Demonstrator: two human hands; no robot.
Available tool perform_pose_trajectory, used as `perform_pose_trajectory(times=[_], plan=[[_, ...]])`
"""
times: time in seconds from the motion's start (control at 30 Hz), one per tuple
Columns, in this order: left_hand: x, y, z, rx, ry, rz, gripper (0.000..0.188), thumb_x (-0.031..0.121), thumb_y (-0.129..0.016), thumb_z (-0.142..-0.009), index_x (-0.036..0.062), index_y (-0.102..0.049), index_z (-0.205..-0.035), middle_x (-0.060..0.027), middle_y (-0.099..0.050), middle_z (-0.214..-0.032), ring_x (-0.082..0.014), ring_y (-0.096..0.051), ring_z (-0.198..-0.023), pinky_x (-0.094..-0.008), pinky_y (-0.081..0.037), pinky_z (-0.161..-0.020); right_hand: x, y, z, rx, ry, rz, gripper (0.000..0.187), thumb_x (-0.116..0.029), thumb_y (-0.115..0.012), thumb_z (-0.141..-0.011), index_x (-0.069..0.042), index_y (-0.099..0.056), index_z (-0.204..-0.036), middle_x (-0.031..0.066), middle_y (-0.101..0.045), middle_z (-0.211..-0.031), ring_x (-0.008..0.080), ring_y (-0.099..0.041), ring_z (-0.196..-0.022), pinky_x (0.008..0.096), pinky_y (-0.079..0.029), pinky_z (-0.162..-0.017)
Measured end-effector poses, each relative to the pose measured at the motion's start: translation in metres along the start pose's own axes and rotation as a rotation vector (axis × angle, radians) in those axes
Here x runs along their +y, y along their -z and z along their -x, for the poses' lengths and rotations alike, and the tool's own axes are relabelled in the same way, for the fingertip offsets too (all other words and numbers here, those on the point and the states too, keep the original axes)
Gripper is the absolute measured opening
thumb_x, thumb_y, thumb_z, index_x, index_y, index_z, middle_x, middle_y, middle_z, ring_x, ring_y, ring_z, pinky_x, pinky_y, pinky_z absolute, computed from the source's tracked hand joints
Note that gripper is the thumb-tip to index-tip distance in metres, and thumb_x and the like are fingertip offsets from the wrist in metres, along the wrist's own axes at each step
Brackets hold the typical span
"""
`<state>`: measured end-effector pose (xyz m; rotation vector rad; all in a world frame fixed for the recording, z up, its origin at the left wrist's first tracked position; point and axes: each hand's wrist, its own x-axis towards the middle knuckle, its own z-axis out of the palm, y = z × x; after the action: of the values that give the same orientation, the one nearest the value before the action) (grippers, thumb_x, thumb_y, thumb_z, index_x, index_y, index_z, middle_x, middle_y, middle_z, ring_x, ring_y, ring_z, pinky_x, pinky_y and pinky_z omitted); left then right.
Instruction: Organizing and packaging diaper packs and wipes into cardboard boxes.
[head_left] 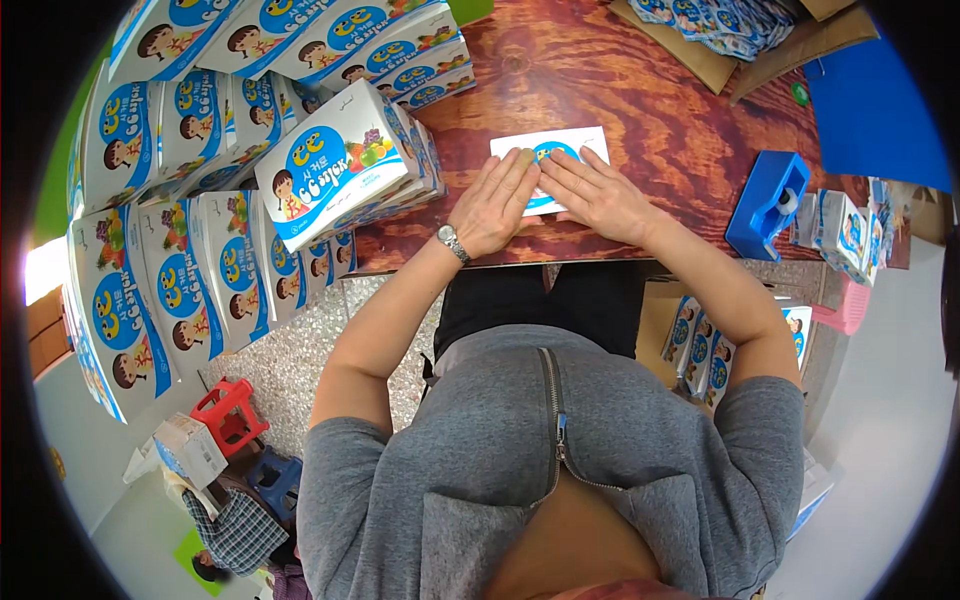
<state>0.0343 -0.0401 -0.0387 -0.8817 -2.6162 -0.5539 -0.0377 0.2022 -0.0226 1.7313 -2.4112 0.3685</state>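
Grey zip-front top (440, 410) comes closest; past it, the left hand (490, 208) and right hand (605, 200) lie over a white carton (545, 139) near the middle of the counter's (680, 130) front edge. Their fingers are straight and flat, grasping nothing. Many closed cartons (190, 270) rise around the counter's left edge, so plenty look done; this one seems nearly so, though how many are left I can't tell. One pile (335, 180) crowds the left forearm. Toward the right front corner sits a blue dispenser (755, 205); at the far right, an open cardboard box (690, 58) with sachets (715, 22).
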Motion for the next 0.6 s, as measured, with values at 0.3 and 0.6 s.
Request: perform_pose_trajectory(times=[0.3,0.6], plan=[[-0.001,0.006,-0.004,-0.024,-0.071,-0.084,0.076,0.033,-0.077,-0.077,-0.0024,-0.050,-0.139,-0.0205,-0.048,-0.145,-0.0366,-0.043,-0.138,-0.0497,-0.037,-0.112,0.021,0.020,0.007,-0.130,0.144,-0.033,0.054,-0.017,-0.055,-0.094,-0.011,-0.044,-0.147,0.0098,-0.042,-0.153,0.0245,-0.038,-0.143,0.0460,-0.032,-0.118],[-0.005,0.017,-0.012,-0.027,-0.039,0.036,0.070,0.033,-0.078,-0.077,0.0029,-0.054,-0.136,-0.0152,-0.050,-0.145,-0.0355,-0.044,-0.136,-0.0496,-0.039,-0.110,0.022,0.038,0.001,-0.202,0.064,-0.210,0.055,-0.018,-0.058,-0.095,-0.011,-0.044,-0.147,0.0110,-0.043,-0.153,0.0244,-0.041,-0.141,0.0475,-0.032,-0.118]])
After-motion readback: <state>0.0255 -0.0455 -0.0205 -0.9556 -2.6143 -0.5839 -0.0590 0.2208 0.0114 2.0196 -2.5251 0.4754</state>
